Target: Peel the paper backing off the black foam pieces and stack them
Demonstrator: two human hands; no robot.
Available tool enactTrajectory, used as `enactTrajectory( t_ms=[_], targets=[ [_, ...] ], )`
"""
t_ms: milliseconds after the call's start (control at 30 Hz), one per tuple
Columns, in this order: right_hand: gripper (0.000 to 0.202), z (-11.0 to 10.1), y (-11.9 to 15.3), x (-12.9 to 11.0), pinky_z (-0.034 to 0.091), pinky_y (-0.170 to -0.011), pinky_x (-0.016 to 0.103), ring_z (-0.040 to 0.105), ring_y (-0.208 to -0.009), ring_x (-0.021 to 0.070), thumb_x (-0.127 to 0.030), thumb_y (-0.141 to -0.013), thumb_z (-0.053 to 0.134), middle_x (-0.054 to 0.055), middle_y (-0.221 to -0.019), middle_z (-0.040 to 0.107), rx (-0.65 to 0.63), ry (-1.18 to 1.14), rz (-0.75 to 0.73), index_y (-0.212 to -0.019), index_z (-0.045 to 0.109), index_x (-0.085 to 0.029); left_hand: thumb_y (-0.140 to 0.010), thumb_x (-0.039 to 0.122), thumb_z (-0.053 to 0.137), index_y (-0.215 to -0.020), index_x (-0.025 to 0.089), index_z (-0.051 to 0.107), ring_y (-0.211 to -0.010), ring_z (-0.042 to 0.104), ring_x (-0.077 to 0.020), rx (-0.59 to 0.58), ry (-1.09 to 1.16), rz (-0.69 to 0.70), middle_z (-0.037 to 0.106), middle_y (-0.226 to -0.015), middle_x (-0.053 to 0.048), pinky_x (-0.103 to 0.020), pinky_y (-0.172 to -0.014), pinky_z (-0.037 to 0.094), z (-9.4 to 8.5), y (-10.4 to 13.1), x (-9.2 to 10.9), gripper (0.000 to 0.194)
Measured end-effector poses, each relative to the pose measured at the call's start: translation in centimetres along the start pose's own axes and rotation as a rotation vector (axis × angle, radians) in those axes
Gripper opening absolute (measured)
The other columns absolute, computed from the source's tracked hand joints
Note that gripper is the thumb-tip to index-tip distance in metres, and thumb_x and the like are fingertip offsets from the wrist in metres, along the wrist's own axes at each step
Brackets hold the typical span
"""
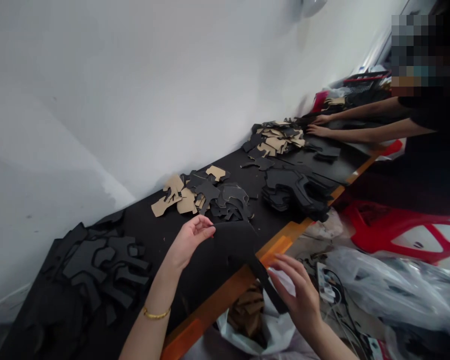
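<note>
Table (161,245) is running beneath; black piece (238,240) is spanning its orange edge (213,300), narrow strip (272,287) jutting past. Judging by looks, I'm expecting light, thin, bendable stock, weakest at the strip; the broad body is offering the safer hold. My left hand (197,235) is pinching its left corner; my right hand (296,290) is curving loosely by the strip, grip unclear.

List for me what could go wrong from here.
The black piece in the left hand reaches past the table's orange edge, so it might slip into the open bag below. Its narrow strip could bend if tugged. The stack of black pieces by that edge might slide off if bumped.
</note>
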State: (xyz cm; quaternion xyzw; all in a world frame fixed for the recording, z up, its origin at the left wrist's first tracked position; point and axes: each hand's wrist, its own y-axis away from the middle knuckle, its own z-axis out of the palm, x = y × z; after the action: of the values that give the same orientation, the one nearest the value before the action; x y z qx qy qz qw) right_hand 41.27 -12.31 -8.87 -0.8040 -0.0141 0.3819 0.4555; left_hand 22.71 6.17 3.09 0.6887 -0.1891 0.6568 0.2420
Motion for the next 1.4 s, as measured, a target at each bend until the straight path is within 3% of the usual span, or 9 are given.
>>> enactTrajectory(
  t_ms=[100,267,400,600,1400],
  targets=[
    [0.054,-0.3,1.1,0.3,0.058,-0.078,0.035,0.066,-0.095,0.0205,-0.006,-0.083,0.058,0.006,-0.108,0.064,-0.011,-0.042,-0.037,-0.131,0.049,-0.030,-0.070,0.029,0.074,-0.081,0.017,0.058,-0.073,0.054,-0.0099,0.014,-0.002,-0.017,0.057,-0.076,0.003,-0.022,-0.073,0.042,0.1,-0.5,-0.6,0.023],
    [0.030,-0.2,1.7,0.8,0.058,-0.074,0.031,0.069,-0.085,0.0196,-0.010,-0.086,0.056,0.004,-0.098,0.070,-0.101,0.064,0.006,-0.108,0.066,-0.027,-0.062,0.027,0.079,-0.079,0.017,0.059,-0.075,0.057,-0.0121,0.017,-0.024,-0.051,0.060,-0.079,0.002,-0.026,-0.077,0.044,-0.1,-2.2,-2.8,0.028],
    [0.021,1.2,1.7,1.6,0.057,-0.080,0.037,0.068,-0.090,0.0226,-0.019,-0.089,0.053,0.006,-0.098,0.071,-0.194,0.059,0.143,-0.105,0.065,-0.026,-0.056,0.025,0.081,-0.076,0.016,0.061,-0.077,0.059,-0.0156,0.037,-0.115,-0.087,0.062,-0.076,0.000,-0.029,-0.077,0.045,-1.2,-3.8,-5.5,0.030],
    [0.020,2.3,2.0,2.4,0.056,-0.081,0.035,0.067,-0.092,0.0211,-0.020,-0.090,0.051,0.005,-0.099,0.071,-0.235,0.043,0.191,-0.105,0.064,-0.025,-0.056,0.026,0.080,-0.077,0.016,0.062,-0.078,0.059,-0.0171,0.016,-0.147,-0.081,0.063,-0.077,-0.002,-0.030,-0.076,0.045,-2.4,-4.9,-8.2,0.030],
    [0.021,2.0,1.4,2.3,0.057,-0.078,0.034,0.068,-0.089,0.0222,-0.023,-0.089,0.050,0.006,-0.096,0.071,-0.287,0.049,0.201,-0.101,0.067,-0.025,-0.054,0.020,0.080,-0.074,0.015,0.063,-0.076,0.060,-0.0167,0.049,-0.177,-0.103,0.064,-0.075,-0.002,-0.029,-0.073,0.046,-1.6,-5.2,-9.1,0.027]
  ],
)
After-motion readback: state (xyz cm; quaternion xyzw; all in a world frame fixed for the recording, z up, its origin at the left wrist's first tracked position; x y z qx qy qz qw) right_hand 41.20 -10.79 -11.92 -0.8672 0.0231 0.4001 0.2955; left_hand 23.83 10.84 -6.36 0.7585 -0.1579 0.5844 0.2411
